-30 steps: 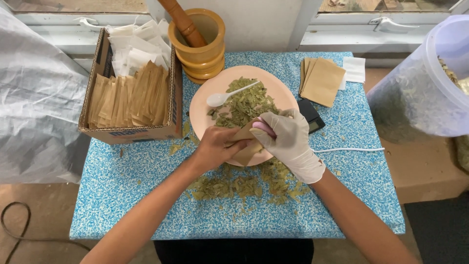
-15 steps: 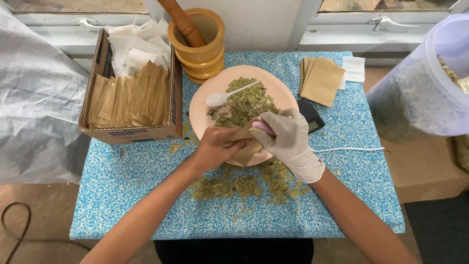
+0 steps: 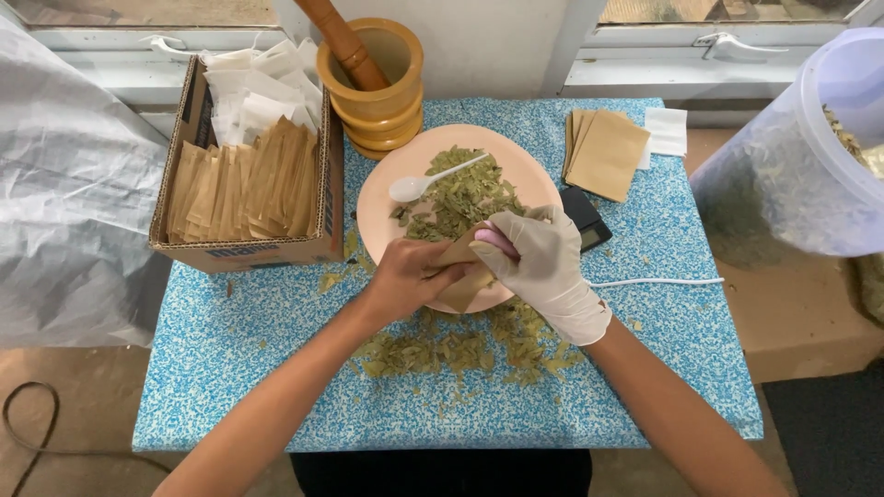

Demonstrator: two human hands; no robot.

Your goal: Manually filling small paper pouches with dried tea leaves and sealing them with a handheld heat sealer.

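My bare left hand (image 3: pixel 405 278) grips a small brown paper packet (image 3: pixel 463 282) over the near rim of a pink plate (image 3: pixel 378 217). My right hand (image 3: pixel 541 260), in a white glove, holds the packet's top edge with its fingers pinched on it. A heap of dried green leaves (image 3: pixel 459 196) lies on the plate, and a white plastic spoon (image 3: pixel 425 180) rests on the leaves. More loose leaves (image 3: pixel 460 348) are scattered on the blue speckled table (image 3: pixel 249 368) just in front of the plate.
A cardboard box (image 3: pixel 244 248) of brown and white packets stands at the left. A wooden mortar with pestle (image 3: pixel 373 74) is behind the plate. Flat brown packets (image 3: pixel 608 152), a black scale (image 3: pixel 585 219), a white cable (image 3: pixel 658 282) and a large plastic tub (image 3: pixel 810 156) lie right.
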